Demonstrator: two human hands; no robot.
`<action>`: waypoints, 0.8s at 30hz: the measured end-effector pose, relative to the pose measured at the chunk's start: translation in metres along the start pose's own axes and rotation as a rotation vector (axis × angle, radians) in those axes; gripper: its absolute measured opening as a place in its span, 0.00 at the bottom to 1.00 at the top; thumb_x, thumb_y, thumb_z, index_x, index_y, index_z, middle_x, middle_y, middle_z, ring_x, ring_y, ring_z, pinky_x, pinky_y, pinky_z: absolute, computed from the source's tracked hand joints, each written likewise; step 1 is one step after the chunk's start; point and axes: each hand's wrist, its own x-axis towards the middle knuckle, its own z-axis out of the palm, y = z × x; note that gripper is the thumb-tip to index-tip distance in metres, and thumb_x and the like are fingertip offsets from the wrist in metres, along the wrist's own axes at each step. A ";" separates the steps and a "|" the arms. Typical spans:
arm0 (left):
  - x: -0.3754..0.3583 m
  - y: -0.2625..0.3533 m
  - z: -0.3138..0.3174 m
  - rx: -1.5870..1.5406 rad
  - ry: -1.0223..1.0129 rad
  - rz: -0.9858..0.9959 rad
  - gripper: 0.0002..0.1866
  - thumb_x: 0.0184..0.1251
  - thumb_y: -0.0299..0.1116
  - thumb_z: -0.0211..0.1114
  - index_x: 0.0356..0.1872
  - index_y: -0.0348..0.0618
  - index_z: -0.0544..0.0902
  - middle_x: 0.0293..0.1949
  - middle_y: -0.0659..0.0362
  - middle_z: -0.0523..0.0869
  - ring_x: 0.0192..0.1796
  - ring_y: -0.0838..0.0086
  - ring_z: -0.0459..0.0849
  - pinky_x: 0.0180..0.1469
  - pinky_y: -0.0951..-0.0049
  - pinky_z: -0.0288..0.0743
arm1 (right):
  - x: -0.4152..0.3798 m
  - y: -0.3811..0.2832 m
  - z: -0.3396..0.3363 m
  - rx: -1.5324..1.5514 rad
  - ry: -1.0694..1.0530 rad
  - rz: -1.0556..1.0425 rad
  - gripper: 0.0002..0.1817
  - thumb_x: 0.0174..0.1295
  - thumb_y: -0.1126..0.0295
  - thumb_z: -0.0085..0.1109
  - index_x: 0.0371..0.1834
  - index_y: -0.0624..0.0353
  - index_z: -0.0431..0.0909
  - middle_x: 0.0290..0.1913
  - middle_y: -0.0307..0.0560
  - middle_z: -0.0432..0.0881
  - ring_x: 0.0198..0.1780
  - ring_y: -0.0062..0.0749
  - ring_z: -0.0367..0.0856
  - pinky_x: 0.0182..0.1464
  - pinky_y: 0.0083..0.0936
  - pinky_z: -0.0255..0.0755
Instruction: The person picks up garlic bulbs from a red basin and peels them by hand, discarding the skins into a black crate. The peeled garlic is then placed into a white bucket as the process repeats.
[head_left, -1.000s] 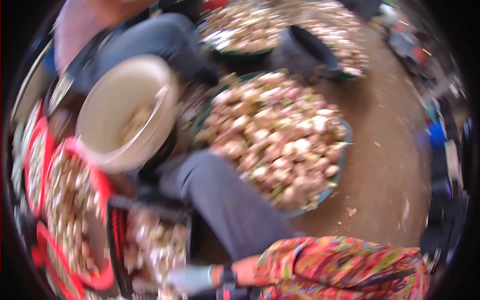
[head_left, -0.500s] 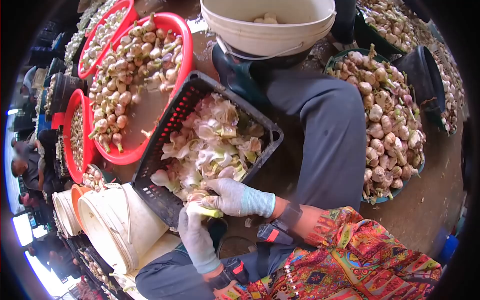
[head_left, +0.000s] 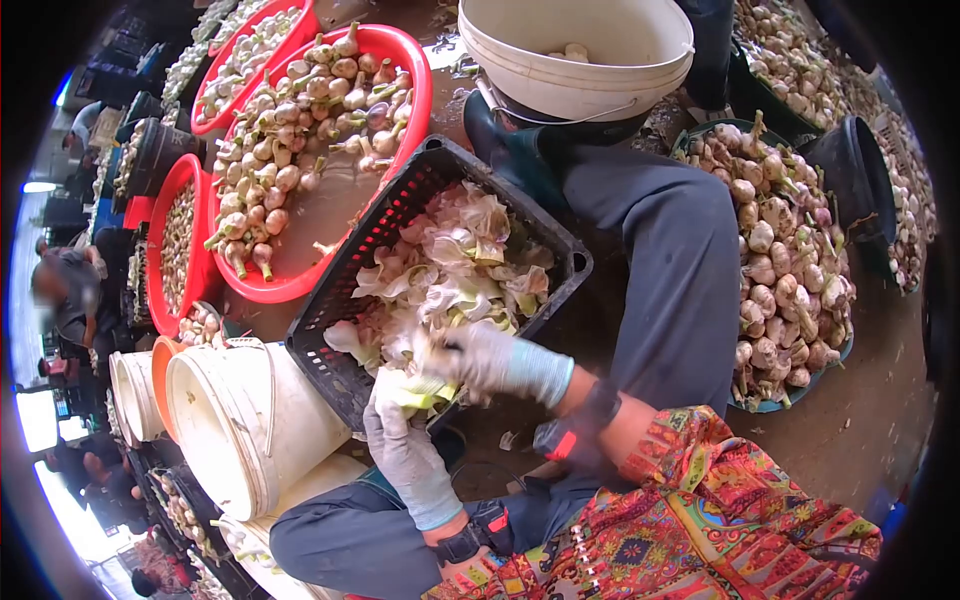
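- The left hand (head_left: 405,450) wears a gray glove and is closed around a garlic bulb (head_left: 415,390), right at the near edge of the black crate (head_left: 400,215).
- The right hand (head_left: 490,358), gloved too, pinches the skin on top of that bulb. It looks blurry.
- Both hands stay over the crate, likely so the pulled skins (head_left: 450,270) drop in.
- A white bucket (head_left: 240,425) lies tipped just left of the crate, its mouth easy to reach.
- Beyond the crate, a red tub (head_left: 415,95) holds unpeeled garlic.
- Right of the crate, past the gray leg (head_left: 670,270), a green basin (head_left: 780,400) has more.
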 end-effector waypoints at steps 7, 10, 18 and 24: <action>0.004 -0.012 -0.004 0.059 0.019 -0.103 0.20 0.63 0.35 0.67 0.50 0.34 0.75 0.48 0.53 0.80 0.48 0.69 0.81 0.53 0.68 0.76 | 0.009 0.028 0.017 -0.674 0.368 -0.374 0.07 0.56 0.69 0.59 0.33 0.60 0.74 0.30 0.57 0.78 0.38 0.57 0.78 0.40 0.44 0.71; 0.007 -0.020 -0.007 -0.039 -0.002 -0.198 0.20 0.63 0.36 0.66 0.51 0.33 0.75 0.48 0.53 0.80 0.48 0.67 0.81 0.52 0.65 0.78 | 0.015 0.037 0.014 -0.651 0.463 -0.365 0.07 0.55 0.70 0.59 0.32 0.60 0.74 0.29 0.57 0.78 0.37 0.57 0.78 0.40 0.44 0.71; -0.003 -0.004 0.002 -0.654 -0.227 -0.264 0.26 0.65 0.40 0.63 0.60 0.35 0.71 0.51 0.51 0.79 0.54 0.61 0.77 0.56 0.57 0.71 | 0.018 0.013 -0.009 -0.700 0.682 -0.386 0.12 0.55 0.65 0.63 0.38 0.59 0.78 0.34 0.58 0.80 0.38 0.56 0.79 0.40 0.42 0.73; -0.003 -0.001 0.005 -0.710 -0.267 -0.269 0.25 0.65 0.40 0.60 0.61 0.42 0.69 0.57 0.54 0.75 0.55 0.58 0.74 0.54 0.59 0.70 | 0.020 0.020 -0.014 -0.663 0.751 -0.574 0.12 0.49 0.74 0.59 0.39 0.60 0.79 0.35 0.56 0.79 0.40 0.55 0.79 0.42 0.38 0.74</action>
